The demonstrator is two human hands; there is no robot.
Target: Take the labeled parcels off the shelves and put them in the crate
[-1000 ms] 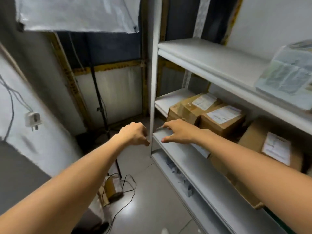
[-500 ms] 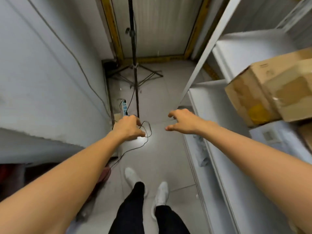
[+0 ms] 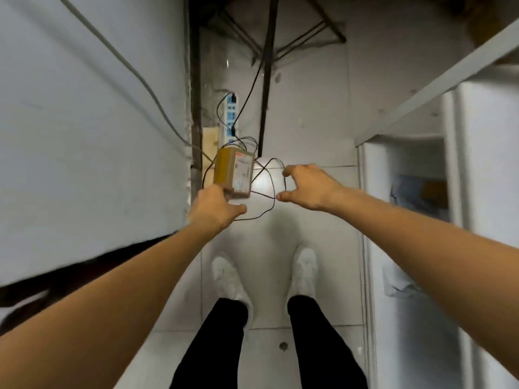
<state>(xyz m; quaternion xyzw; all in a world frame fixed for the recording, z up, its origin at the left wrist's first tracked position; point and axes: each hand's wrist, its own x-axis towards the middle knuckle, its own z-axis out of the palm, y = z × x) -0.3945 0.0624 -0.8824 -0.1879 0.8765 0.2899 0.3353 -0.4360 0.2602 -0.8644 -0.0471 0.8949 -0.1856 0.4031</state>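
A small brown cardboard parcel with a white label on its side lies on the floor tiles by the left wall. My left hand reaches down to its near corner with the thumb stretched out to the right. Its fingertips meet the box's edge, and I cannot see a grip. My right hand hovers to the right of the parcel above the floor, fingers loosely spread, holding nothing. The crate is out of view.
Black cables loop on the floor around the parcel, running to a white power strip. A dark stand pole rises behind. The white shelf unit fills the right side, a pale bag on its low shelf. My white shoes stand below.
The view has tipped from the shelves down to the floor. Both hands dropped lower, and the left hand has come up against the parcel on the floor.
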